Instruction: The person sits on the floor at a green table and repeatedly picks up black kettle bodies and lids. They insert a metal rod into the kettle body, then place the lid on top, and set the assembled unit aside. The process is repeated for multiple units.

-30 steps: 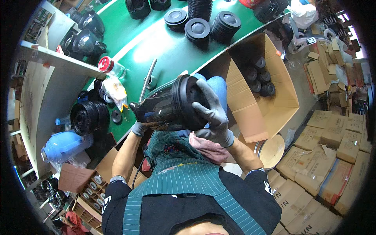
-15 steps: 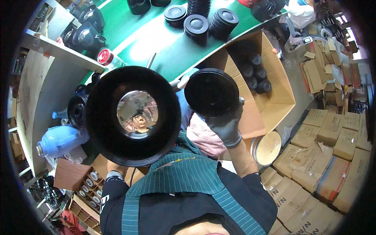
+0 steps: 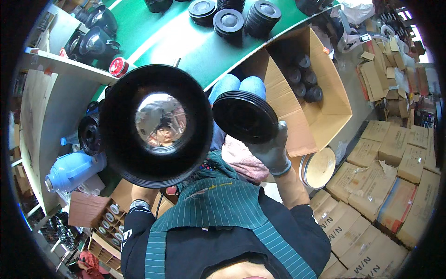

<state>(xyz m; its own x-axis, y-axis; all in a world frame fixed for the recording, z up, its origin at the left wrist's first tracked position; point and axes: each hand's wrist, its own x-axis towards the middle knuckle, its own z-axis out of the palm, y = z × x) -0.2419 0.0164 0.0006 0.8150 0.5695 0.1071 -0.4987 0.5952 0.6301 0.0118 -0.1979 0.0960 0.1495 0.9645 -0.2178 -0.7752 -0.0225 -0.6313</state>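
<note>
Currently, the right hand point(image 3: 274, 149), gloved, is clenched on a black lid point(image 3: 245, 116), raised just beside the black flask body point(image 3: 156, 125). Its open mouth faces upward, mirrored lining exposed. The left hand is hidden beneath the body; its grasp cannot be confirmed. Judged status: lid not yet fitted.

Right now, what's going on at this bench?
A person seated at a green workbench holds a large black round housing up toward the camera, its open end showing a mirrored inside. The left hand is hidden behind it. The gloved right hand holds a black disc lid beside it, apart from the housing.
</note>
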